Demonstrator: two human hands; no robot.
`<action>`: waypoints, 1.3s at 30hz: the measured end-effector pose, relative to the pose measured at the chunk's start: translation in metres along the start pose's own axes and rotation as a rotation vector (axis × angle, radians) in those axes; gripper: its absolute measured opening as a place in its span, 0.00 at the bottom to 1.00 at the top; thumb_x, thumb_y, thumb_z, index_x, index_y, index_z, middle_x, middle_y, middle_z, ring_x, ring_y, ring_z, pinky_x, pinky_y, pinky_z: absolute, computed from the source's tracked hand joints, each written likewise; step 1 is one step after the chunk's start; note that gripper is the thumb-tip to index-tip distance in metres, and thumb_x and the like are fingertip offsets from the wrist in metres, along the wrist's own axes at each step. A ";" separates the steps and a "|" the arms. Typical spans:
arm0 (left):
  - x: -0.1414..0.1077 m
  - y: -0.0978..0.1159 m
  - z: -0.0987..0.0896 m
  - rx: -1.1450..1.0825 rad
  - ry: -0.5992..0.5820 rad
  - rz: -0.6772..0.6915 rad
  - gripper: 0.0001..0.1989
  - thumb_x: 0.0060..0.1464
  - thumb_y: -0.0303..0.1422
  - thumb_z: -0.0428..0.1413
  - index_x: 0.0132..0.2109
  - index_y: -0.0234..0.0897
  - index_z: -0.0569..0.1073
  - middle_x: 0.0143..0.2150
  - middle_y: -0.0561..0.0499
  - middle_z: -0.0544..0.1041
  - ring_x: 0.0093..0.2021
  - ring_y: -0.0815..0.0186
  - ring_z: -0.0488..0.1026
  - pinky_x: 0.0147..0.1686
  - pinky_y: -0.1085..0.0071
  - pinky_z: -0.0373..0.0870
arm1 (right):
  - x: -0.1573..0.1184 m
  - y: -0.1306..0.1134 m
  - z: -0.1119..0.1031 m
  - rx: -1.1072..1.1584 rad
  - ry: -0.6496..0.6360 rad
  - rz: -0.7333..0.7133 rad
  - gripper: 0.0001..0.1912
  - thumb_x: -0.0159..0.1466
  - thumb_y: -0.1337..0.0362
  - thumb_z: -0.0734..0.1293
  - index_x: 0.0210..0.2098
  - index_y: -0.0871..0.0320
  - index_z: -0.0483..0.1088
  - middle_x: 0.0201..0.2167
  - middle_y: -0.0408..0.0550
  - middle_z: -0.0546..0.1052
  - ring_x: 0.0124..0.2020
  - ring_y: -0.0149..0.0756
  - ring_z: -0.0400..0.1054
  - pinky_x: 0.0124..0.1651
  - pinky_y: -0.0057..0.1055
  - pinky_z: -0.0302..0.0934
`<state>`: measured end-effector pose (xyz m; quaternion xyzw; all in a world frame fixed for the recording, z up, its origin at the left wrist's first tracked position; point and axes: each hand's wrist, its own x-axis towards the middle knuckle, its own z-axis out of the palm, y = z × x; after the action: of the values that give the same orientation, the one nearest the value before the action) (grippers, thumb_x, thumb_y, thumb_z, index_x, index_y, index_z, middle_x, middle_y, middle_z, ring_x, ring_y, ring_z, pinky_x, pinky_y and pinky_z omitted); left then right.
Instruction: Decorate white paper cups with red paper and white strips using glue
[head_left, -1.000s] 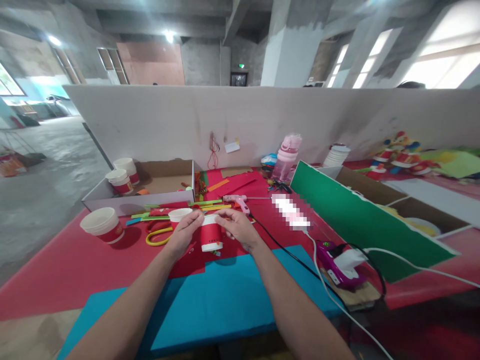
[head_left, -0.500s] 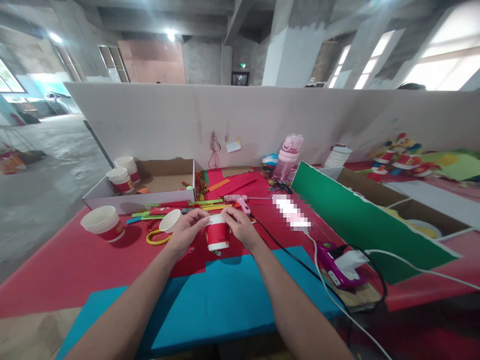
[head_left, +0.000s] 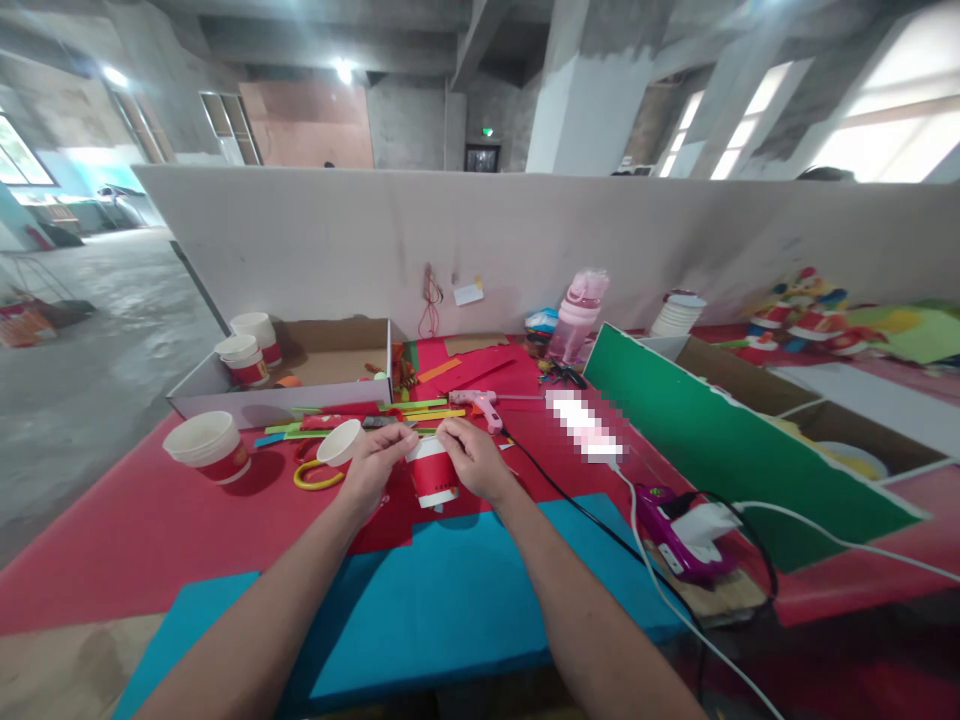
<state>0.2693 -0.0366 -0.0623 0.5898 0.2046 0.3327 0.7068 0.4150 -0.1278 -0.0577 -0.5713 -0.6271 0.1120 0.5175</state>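
Between my two hands is a red and white paper cup (head_left: 433,473), held above the front of the table. My left hand (head_left: 381,458) pinches its rim on the left side, fingers closed. On the other side my right hand (head_left: 471,455) grips the rim, with thumb and fingers pressed together. Whether something thin is also between the fingertips I cannot tell. Just left of my left hand, a plain white cup (head_left: 342,443) lies tilted beside the yellow handle (head_left: 319,480) of what look like scissors. A pink glue gun (head_left: 480,404) lies behind the cup.
Nested paper cups (head_left: 208,448) stand at the left, before an open box (head_left: 330,365) holding more cups. A green-sided divided box (head_left: 712,440) is at the right. A purple power strip (head_left: 682,540) with cables (head_left: 570,507), a pink bottle (head_left: 577,315) and coloured strips (head_left: 420,407) lie around.
The cup has tipped slightly, its base swinging a little toward me. My right hand has turned and moved slightly left over the rim; my left hand is nearly where it was.
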 end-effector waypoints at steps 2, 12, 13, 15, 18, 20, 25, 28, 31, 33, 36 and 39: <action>0.000 -0.001 0.001 -0.038 0.020 -0.025 0.13 0.46 0.37 0.63 0.27 0.34 0.69 0.23 0.55 0.68 0.23 0.72 0.63 0.24 0.76 0.59 | 0.000 0.000 0.000 -0.019 -0.007 -0.009 0.13 0.68 0.62 0.55 0.28 0.56 0.63 0.29 0.45 0.67 0.34 0.35 0.61 0.38 0.29 0.54; 0.006 0.004 -0.003 0.110 0.089 0.168 0.14 0.53 0.41 0.58 0.40 0.34 0.77 0.42 0.45 0.77 0.42 0.62 0.73 0.44 0.68 0.69 | 0.002 -0.002 -0.005 -0.027 0.089 -0.052 0.13 0.69 0.62 0.55 0.29 0.56 0.64 0.30 0.47 0.68 0.35 0.36 0.62 0.40 0.31 0.56; 0.006 0.005 -0.003 0.148 0.119 0.220 0.16 0.54 0.41 0.57 0.45 0.36 0.76 0.47 0.45 0.76 0.47 0.61 0.72 0.48 0.67 0.68 | 0.002 -0.003 -0.006 -0.027 0.128 -0.047 0.13 0.68 0.62 0.55 0.29 0.56 0.65 0.30 0.47 0.68 0.35 0.37 0.62 0.40 0.31 0.56; 0.005 0.006 -0.001 0.186 0.170 0.254 0.22 0.53 0.39 0.58 0.55 0.41 0.70 0.56 0.46 0.71 0.53 0.61 0.69 0.51 0.66 0.66 | 0.002 -0.004 -0.006 -0.007 0.193 -0.036 0.11 0.68 0.62 0.56 0.31 0.56 0.66 0.32 0.48 0.68 0.36 0.37 0.62 0.41 0.32 0.57; 0.001 0.008 0.003 0.167 0.148 0.195 0.33 0.50 0.36 0.61 0.62 0.45 0.61 0.63 0.46 0.63 0.58 0.60 0.66 0.52 0.68 0.66 | 0.002 -0.004 -0.004 0.052 0.203 -0.023 0.10 0.67 0.61 0.58 0.34 0.55 0.67 0.35 0.49 0.70 0.39 0.38 0.64 0.44 0.33 0.59; 0.000 0.010 0.005 0.136 0.096 0.170 0.37 0.48 0.35 0.62 0.64 0.45 0.58 0.63 0.46 0.63 0.57 0.59 0.66 0.52 0.69 0.67 | 0.001 -0.002 -0.002 0.101 0.186 -0.009 0.09 0.67 0.60 0.58 0.35 0.55 0.68 0.36 0.49 0.71 0.40 0.38 0.65 0.45 0.34 0.59; 0.003 0.009 0.003 0.059 0.183 0.246 0.31 0.45 0.34 0.64 0.57 0.43 0.65 0.50 0.49 0.72 0.42 0.65 0.73 0.41 0.72 0.72 | 0.001 0.002 0.003 0.369 0.114 0.123 0.09 0.63 0.57 0.63 0.38 0.54 0.71 0.35 0.47 0.73 0.34 0.35 0.69 0.41 0.33 0.65; 0.005 0.009 0.002 0.132 0.216 0.284 0.27 0.45 0.34 0.64 0.52 0.41 0.67 0.45 0.50 0.73 0.40 0.67 0.72 0.39 0.73 0.71 | 0.002 0.001 0.005 0.587 0.094 0.300 0.14 0.59 0.56 0.67 0.41 0.56 0.71 0.25 0.43 0.73 0.24 0.31 0.67 0.31 0.30 0.65; 0.003 0.009 0.004 0.218 0.185 0.282 0.27 0.45 0.34 0.64 0.52 0.41 0.66 0.46 0.49 0.72 0.41 0.64 0.72 0.40 0.71 0.70 | 0.004 0.001 0.007 0.834 0.148 0.426 0.16 0.56 0.53 0.69 0.37 0.57 0.72 0.21 0.41 0.72 0.22 0.28 0.67 0.28 0.26 0.64; 0.003 0.007 0.005 0.262 0.169 0.282 0.27 0.43 0.34 0.64 0.51 0.41 0.67 0.47 0.49 0.72 0.42 0.62 0.72 0.40 0.70 0.70 | 0.004 0.001 0.009 0.948 0.189 0.484 0.17 0.53 0.51 0.72 0.33 0.58 0.71 0.21 0.40 0.73 0.22 0.27 0.67 0.28 0.25 0.65; 0.005 0.001 0.004 0.289 0.158 0.303 0.27 0.42 0.34 0.65 0.51 0.41 0.68 0.49 0.48 0.71 0.44 0.61 0.71 0.42 0.69 0.70 | 0.005 0.004 0.012 1.025 0.239 0.551 0.19 0.48 0.53 0.75 0.32 0.59 0.71 0.22 0.41 0.75 0.22 0.26 0.68 0.29 0.25 0.66; 0.007 -0.003 0.003 0.293 0.149 0.299 0.27 0.43 0.33 0.64 0.52 0.41 0.67 0.50 0.48 0.71 0.44 0.61 0.71 0.43 0.69 0.69 | 0.005 0.005 0.012 1.060 0.254 0.564 0.19 0.46 0.55 0.76 0.32 0.60 0.73 0.23 0.42 0.76 0.24 0.27 0.70 0.33 0.26 0.68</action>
<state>0.2763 -0.0340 -0.0640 0.6839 0.2125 0.4432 0.5392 0.4094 -0.1169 -0.0645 -0.3890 -0.2440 0.4724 0.7523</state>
